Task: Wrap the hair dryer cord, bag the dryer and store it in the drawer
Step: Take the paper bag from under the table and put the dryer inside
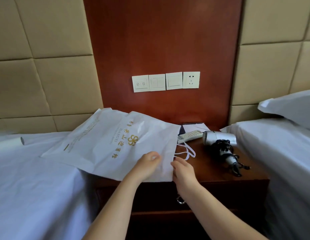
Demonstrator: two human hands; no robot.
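Observation:
A white bag (105, 144) with gold lettering lies flat, half on the left bed and half on the dark wooden nightstand (213, 174). Its white drawstring (187, 151) loops out at the mouth. My left hand (147, 164) pinches the bag's top layer near the mouth. My right hand (182, 170) grips the mouth's edge from the right. The silver hair dryer (220, 141) lies on the nightstand's right side, its black cord (227, 153) wound round the handle. The drawer front (220, 196) below, with a metal ring pull (180, 200), looks closed.
A remote control (189, 135) and folded paper cards (194, 126) lie at the nightstand's back. Wall switches and a socket (191, 80) sit on the red panel above. White beds flank the nightstand, with a pillow (293, 108) at right and a white roll (10, 143) at left.

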